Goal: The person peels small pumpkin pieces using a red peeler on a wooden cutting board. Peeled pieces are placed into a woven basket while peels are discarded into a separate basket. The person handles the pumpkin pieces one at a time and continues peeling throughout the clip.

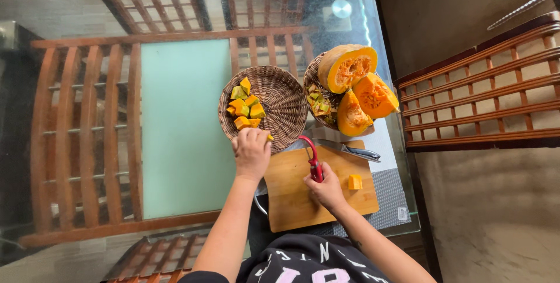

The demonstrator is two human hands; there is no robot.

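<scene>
Head view shows our left hand [251,153] pinching a pumpkin piece [269,137] at the near rim of the wicker basket [286,105], while our right hand [324,188] grips a red peeler [313,160] over the cutting board [291,192].

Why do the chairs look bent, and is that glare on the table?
Head view: the wide lens bows straight lines near the edges, so the chair curves. The glass table reflects a bright ceiling light. The left hand and right hand are sharp, evenly lit, with soft shadows.
</scene>
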